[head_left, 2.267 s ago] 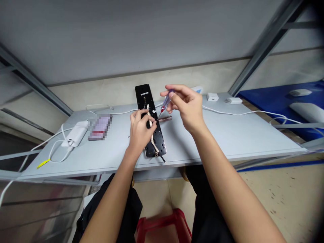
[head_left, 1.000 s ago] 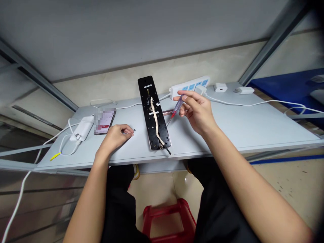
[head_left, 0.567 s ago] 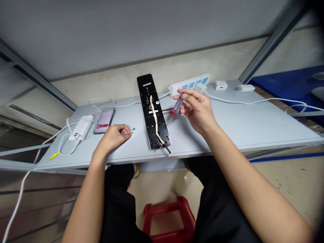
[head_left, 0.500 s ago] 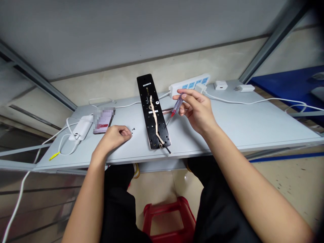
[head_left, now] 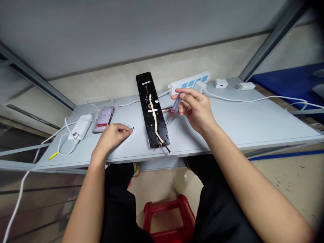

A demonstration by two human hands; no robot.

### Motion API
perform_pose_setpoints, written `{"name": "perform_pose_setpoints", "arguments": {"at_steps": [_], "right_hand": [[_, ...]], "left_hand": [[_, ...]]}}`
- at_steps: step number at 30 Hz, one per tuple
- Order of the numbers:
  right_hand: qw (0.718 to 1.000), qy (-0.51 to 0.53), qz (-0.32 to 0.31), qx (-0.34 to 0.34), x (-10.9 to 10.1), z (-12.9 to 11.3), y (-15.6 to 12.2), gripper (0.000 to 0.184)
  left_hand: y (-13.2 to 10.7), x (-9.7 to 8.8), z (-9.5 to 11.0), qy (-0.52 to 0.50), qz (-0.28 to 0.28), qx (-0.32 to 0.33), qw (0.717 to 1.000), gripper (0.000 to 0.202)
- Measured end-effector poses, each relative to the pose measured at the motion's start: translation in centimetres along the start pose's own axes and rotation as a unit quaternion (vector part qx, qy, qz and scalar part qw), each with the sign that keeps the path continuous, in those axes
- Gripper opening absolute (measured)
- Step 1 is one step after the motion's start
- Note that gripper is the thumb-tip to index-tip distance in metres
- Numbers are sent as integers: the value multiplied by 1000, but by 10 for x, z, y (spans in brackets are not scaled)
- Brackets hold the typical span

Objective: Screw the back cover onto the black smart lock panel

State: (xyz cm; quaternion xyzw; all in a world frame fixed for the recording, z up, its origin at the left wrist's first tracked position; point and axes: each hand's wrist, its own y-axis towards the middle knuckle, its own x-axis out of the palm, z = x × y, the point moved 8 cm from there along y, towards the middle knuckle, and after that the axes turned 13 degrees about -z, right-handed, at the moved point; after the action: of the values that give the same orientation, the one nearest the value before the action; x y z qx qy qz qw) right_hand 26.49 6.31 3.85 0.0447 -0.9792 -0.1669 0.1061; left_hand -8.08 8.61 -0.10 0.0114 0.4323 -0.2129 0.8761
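A long black panel (head_left: 147,101) with a beige ribbon cable along it lies lengthwise on the grey table (head_left: 248,125). My right hand (head_left: 196,109) is closed on a small screwdriver (head_left: 175,107) with a clear handle and red tip, held just right of the panel. My left hand (head_left: 112,135) rests on the table left of the panel. Its fingertips are pinched at tiny dark screws (head_left: 132,128); whether it holds one I cannot make out.
A phone (head_left: 102,118) and a white power bank (head_left: 81,127) with white cables lie at the left. A white power strip (head_left: 189,84) and two white chargers (head_left: 220,83) sit at the back. A red stool (head_left: 168,219) stands under the table.
My left hand left the panel and moved left onto the table beside the small screws. My right hand lowered slightly with the screwdriver. In the last half second the fingertips edged toward the screws.
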Motion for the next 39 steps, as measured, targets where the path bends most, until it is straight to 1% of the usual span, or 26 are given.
{"name": "perform_pose_setpoints", "arguments": {"at_steps": [5,10,14,18,21,23,26,28,32,34,36,39], "right_hand": [[1000,16,9,1,2,0,-1,26],[1000,4,2,8,3,0,-1,26],[1000,17,4,4,2,-1,-1,26],[999,41,6,-1,1,-2,-1,25],[999,45,16,1,0,-2,-2,26],[998,50,23,1,0,-3,-3,28],[998,62,26,-18,2,-7,-1,29],[997,66,29,-38,5,-10,0,28],[995,50,38,-72,13,-10,4,31],[995,33,39,-90,18,-11,6,32],[993,16,35,-110,25,-13,8,31],[990,-7,30,-136,37,-20,11,29]], "left_hand": [[0,0,2,12,2,-1,1000,27],[0,-1,0,27,5,-4,1000,29],[0,-2,1,26,10,-9,1000,25],[-4,-5,5,47,25,-38,998,17],[-5,-5,7,61,28,-52,996,14],[-4,-4,8,64,30,-51,996,13],[-1,-1,13,39,52,-27,998,11],[3,2,24,-5,74,8,997,13],[8,12,59,-75,134,118,981,17],[12,22,74,-88,146,154,973,22],[18,32,80,-99,146,162,971,30],[25,41,80,-111,146,147,972,38]]}}
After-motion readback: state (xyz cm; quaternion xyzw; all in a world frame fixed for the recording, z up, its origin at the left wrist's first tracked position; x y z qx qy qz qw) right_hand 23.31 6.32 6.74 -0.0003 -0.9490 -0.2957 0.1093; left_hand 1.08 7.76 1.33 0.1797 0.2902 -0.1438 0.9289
